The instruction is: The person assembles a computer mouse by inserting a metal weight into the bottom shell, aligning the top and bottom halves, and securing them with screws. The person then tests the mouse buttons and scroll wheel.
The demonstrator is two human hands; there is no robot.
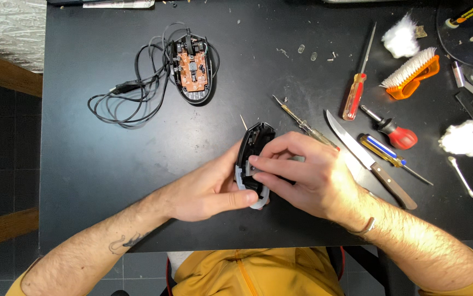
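Hands meet at the desk's centre: our left hand (209,192) grips the mouse top shell (254,161), our right hand (302,172) pinches a small part inside it. We judge cleaning or refitting; next needs gentle fingers. Mouse base (191,68) lies at 11 o'clock.

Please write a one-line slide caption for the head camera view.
Both hands, left and right, hold a mouse shell; its wired base lies beyond.

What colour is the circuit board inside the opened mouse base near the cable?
Orange-brown, with dark components; the circuit board shows in the head view, inside the black mouse base.
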